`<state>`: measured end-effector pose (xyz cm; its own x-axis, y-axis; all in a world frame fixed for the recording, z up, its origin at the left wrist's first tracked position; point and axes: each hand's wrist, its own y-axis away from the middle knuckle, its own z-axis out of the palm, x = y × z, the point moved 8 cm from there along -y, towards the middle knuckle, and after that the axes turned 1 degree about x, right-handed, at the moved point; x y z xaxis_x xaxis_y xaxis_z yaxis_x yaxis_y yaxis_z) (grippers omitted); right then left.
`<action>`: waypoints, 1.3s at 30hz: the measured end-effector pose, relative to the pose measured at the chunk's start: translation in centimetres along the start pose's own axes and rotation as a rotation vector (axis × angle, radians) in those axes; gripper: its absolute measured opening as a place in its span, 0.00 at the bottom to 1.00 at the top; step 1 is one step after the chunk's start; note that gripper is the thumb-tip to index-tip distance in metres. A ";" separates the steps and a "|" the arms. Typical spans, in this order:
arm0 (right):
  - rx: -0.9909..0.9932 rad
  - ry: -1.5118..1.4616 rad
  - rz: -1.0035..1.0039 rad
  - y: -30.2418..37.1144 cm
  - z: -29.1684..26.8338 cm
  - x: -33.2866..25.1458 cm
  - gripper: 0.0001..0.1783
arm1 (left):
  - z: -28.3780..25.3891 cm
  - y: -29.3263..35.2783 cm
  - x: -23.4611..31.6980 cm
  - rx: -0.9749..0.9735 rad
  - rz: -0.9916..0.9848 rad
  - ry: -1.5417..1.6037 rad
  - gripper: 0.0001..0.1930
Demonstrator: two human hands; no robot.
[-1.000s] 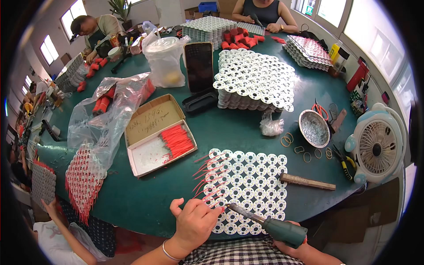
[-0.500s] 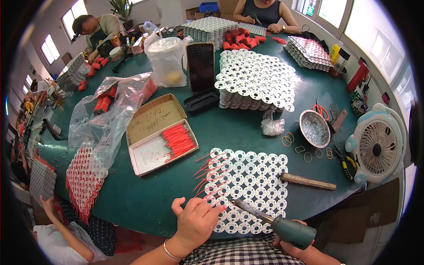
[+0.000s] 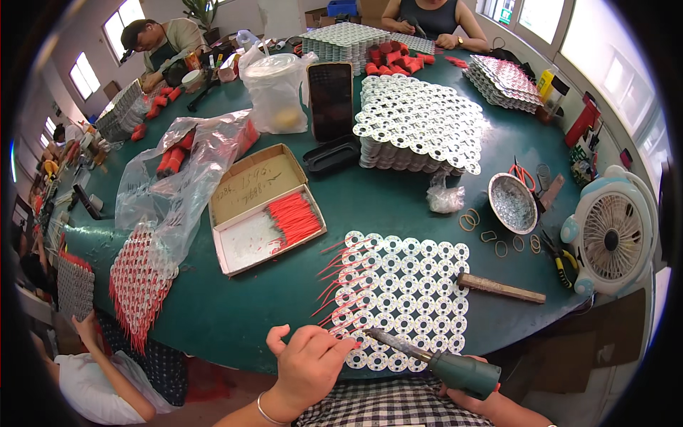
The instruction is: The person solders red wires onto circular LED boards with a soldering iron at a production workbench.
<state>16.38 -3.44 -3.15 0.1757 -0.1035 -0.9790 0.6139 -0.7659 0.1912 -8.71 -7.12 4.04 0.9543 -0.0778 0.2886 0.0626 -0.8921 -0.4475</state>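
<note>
A sheet of round white circuit boards (image 3: 409,302) lies flat at the table's near edge. Thin red wires (image 3: 340,285) stick out leftward from its left columns. At its lower left corner my left hand (image 3: 309,363) has thumb and forefinger pinched together; a red wire appears to run into the pinch, its end partly hidden. My right hand (image 3: 469,403) is wrapped around the dark green handle of a soldering iron (image 3: 455,371). Its metal tip points up-left and is close to the left fingertips, over the sheet; contact cannot be made out.
An open cardboard box (image 3: 267,242) of red wires lies up-left. A wooden bar (image 3: 501,288) touches the sheet's right side. Farther right are a metal bowl (image 3: 512,204), pliers (image 3: 560,261) and a fan (image 3: 612,231). Stacked boards (image 3: 420,124) and a phone (image 3: 331,103) stand behind. Other people sit around.
The view has shifted slightly. The soldering iron's tip has moved a little left and down on the sheet, toward my left fingers. My left hand keeps its pinch.
</note>
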 end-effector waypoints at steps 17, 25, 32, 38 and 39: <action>0.017 0.313 -0.058 -0.4 0.3 -1.6 0.24 | 1.4 0.4 0.0 -0.035 0.056 0.013 0.09; -0.038 0.297 -0.137 -0.9 0.3 -2.2 0.23 | 1.3 0.4 0.1 -0.034 0.051 -0.003 0.09; 0.045 0.003 0.023 -0.3 -1.1 -1.2 0.26 | -0.4 0.5 -1.1 -0.044 0.026 -0.100 0.07; 0.057 -0.079 0.028 0.4 -1.2 -0.4 0.26 | -2.6 0.5 -1.1 0.065 -0.054 -0.127 0.04; 0.048 -0.116 0.032 0.5 -1.1 -0.2 0.26 | -2.0 0.3 -0.2 0.031 -0.033 -0.067 0.04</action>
<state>17.45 -3.07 -2.75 0.1024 -0.1991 -0.9746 0.5716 -0.7901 0.2215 -9.48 -8.25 5.49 0.9688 -0.0173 0.2471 0.1027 -0.8796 -0.4644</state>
